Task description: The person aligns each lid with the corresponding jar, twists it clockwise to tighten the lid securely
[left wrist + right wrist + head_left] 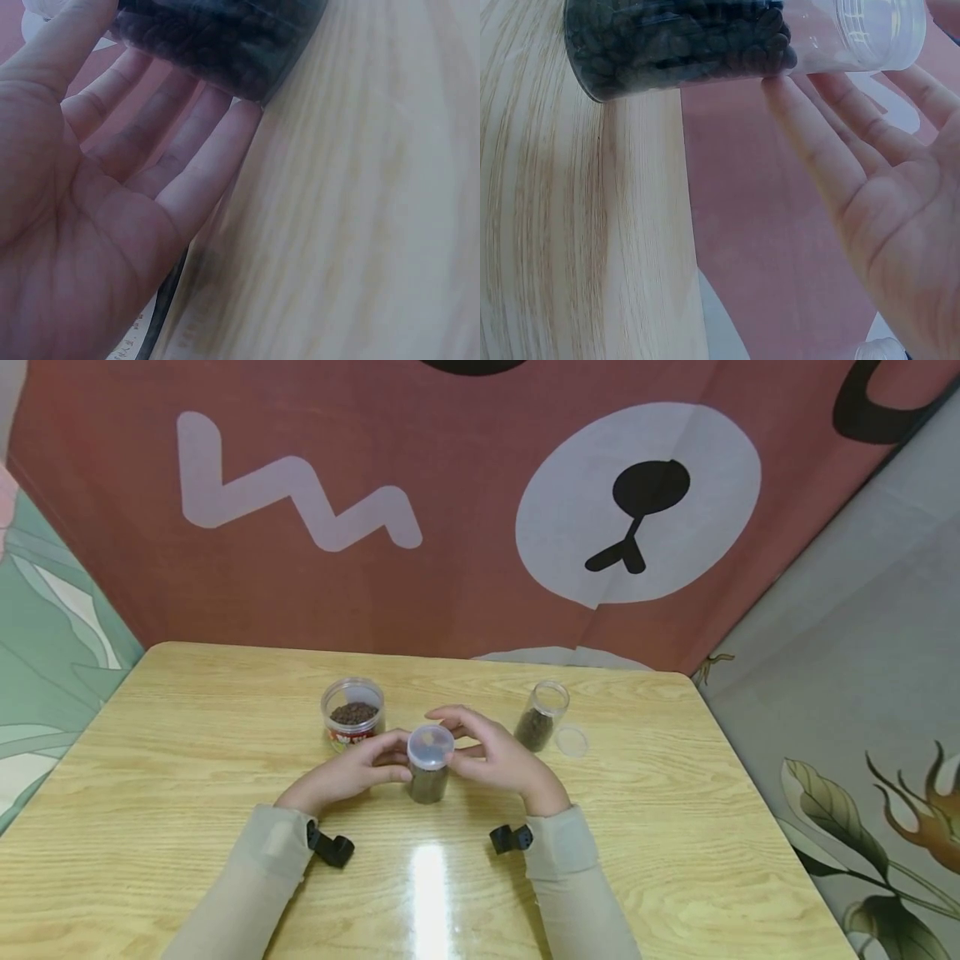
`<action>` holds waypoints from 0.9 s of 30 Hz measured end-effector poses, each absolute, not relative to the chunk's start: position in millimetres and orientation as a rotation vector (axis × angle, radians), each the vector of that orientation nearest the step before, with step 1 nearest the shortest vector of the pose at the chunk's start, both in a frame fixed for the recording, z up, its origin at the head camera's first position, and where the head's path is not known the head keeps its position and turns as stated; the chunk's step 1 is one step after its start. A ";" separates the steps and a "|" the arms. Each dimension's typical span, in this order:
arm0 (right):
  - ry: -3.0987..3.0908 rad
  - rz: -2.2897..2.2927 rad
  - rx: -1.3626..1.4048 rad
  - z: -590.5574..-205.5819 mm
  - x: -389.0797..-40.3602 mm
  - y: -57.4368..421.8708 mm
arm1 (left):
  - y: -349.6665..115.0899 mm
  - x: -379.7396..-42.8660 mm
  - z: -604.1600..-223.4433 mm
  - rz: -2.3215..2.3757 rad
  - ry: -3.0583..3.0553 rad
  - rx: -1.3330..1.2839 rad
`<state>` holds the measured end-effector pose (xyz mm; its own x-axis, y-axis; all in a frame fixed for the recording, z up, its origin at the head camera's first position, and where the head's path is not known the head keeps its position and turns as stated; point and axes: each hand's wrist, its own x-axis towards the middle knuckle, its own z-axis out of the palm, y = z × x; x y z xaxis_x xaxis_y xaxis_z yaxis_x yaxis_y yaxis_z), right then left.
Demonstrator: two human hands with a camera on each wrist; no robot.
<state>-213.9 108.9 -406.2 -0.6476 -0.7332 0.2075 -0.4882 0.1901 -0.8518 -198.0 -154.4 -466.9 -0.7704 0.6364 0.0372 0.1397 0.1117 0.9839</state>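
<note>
A clear jar (428, 783) with dark beans in its lower part stands upright on the table in the head view. A translucent lid (431, 745) covers its top. My left hand (356, 770) holds the jar from the left, thumb in front and fingers behind. From the right, my right hand (495, 758) reaches to it, thumb at the lid's edge and the other fingers spread behind. In the right wrist view the beans (682, 41) look like coffee beans, and the fingers (821, 154) are fairly straight, one tip right at the jar's side.
A wide open tub (352, 714) of brown pellets with a red label stands behind my left hand. Back right is an open clear jar (536, 722) partly filled with dark bits, with a loose clear lid (572, 742) lying beside it. The wooden table (675, 843) meets a printed cloth behind.
</note>
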 end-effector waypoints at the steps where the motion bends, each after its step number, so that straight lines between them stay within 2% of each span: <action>1: 2.217 -1.441 -1.186 -406.5 -214.2 108.9 | -154.1 -198.0 -466.6 1.703 1.998 0.756; 27: 2.222 -1.475 -1.022 -405.0 -212.2 105.9 | -154.5 -199.3 -468.0 1.695 1.991 0.748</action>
<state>-212.2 105.9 -405.0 -0.7085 -0.6910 0.1432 -0.4004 0.2265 -0.8879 -199.3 -154.5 -468.0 -0.7678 0.6400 0.0286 0.1304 0.1124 0.9851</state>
